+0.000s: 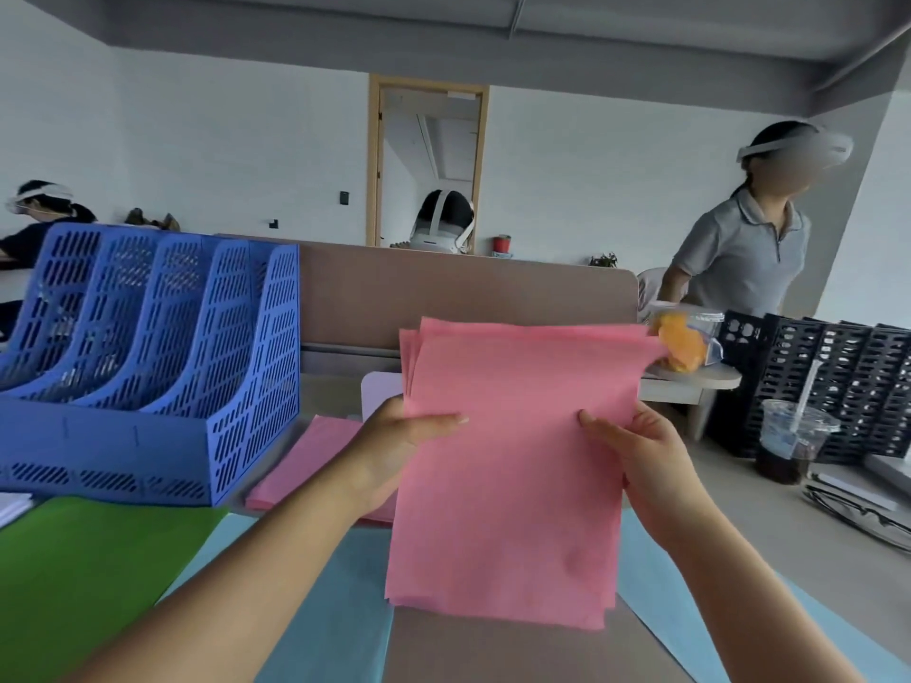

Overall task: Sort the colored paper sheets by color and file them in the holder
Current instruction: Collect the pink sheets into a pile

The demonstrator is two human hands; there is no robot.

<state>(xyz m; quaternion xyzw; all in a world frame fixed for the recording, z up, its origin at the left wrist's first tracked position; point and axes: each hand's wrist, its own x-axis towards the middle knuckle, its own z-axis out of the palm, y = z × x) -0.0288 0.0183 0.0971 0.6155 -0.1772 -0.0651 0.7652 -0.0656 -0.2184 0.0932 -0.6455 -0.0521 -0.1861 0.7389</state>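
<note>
Pink sheets (512, 465) between both hands (522, 451)

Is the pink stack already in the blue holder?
No, the left hand and the right hand both grip the pink stack upright, off to the right of the blue holder.

Soft even daylight, wide-angle edge distortion.

The pink stack (512, 460) hides all but the thumbs of the left hand (399, 446) and right hand (641, 460), part of the pink pile (315, 456) on the bench (493, 648), and most of a white card (379, 391). The frame's left edge cuts off the holder (148, 362) and green sheet (84, 584).
</note>
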